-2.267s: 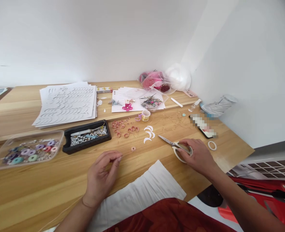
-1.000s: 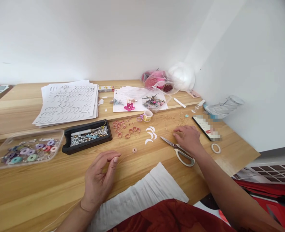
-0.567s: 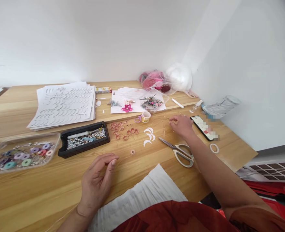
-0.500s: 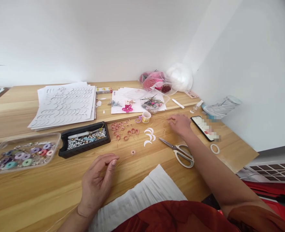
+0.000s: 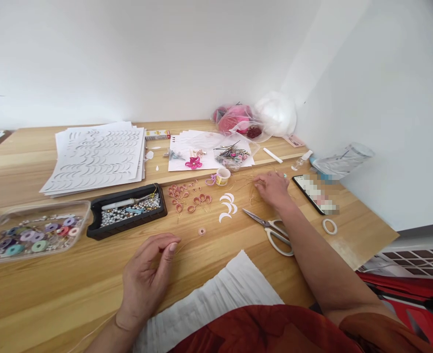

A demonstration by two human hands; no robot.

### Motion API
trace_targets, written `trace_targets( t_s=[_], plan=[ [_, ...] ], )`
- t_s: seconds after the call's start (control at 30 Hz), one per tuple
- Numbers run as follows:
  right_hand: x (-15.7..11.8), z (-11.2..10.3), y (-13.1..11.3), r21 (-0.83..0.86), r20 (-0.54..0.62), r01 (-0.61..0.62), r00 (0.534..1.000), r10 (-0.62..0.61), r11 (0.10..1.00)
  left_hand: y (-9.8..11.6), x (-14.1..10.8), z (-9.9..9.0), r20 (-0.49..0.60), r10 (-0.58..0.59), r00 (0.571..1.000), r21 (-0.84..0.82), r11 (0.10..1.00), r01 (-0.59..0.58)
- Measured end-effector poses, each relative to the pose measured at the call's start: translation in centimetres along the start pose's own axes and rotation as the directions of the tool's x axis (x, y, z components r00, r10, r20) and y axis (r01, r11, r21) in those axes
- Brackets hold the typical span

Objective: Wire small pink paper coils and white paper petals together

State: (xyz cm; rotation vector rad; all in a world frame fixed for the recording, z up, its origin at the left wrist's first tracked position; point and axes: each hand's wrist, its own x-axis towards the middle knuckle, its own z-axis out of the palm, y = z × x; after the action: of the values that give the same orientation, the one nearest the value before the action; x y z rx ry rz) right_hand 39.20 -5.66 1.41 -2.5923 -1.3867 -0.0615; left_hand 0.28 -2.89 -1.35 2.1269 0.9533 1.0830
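Note:
My left hand is closed above the table at the lower left, thumb and forefinger pinched on a thin thread. This thread runs toward a small pink thread spool, and a loose strand trails by the wrist. Over at the right, my right hand lies low over the table with its fingers bent and apart, touching or nearly touching fine golden wires. Nothing shows between those fingers. Scissors with pale handles lie partly under the right forearm. Left of them are white crescent paper pieces and several pink wire-stemmed loops.
A black tray of beads and a clear box of thread spools stand at left. Behind are printed sheets, a gold wire spool and a pink flower. A phone and white ring lie right.
My right hand has shifted only slightly over the fine wires, its fingers a little more curled. My left hand keeps its pinch in place. The view has tilted slightly.

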Motion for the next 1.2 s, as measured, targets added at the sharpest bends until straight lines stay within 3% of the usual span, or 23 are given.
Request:
trace_targets(
  t_s=[0.17,0.5,0.87,1.2],
  plan=[
    [0.1,-0.1,0.4,0.019,0.055,0.081,0.995,-0.082,0.997,0.1,0.0,0.0,0.011,-0.018,1.0,-0.008,1.0,0.018],
    [0.2,0.0,0.2,-0.017,0.105,0.116,0.988,-0.114,0.993,-0.3,-0.2,0.2,0.017,-0.013,1.0,-0.001,1.0,0.013],
    [0.2,0.3,1.0,0.014,-0.042,0.075,0.996,-0.074,0.997,-0.4,-0.2,0.2,0.018,-0.02,1.0,0.003,1.0,0.02],
    [0.4,-0.3,1.5,0.072,-0.117,0.22,0.97,-0.211,0.973,-0.4,-0.3,0.2,0.016,-0.04,0.999,0.003,0.999,0.04]
  ],
)
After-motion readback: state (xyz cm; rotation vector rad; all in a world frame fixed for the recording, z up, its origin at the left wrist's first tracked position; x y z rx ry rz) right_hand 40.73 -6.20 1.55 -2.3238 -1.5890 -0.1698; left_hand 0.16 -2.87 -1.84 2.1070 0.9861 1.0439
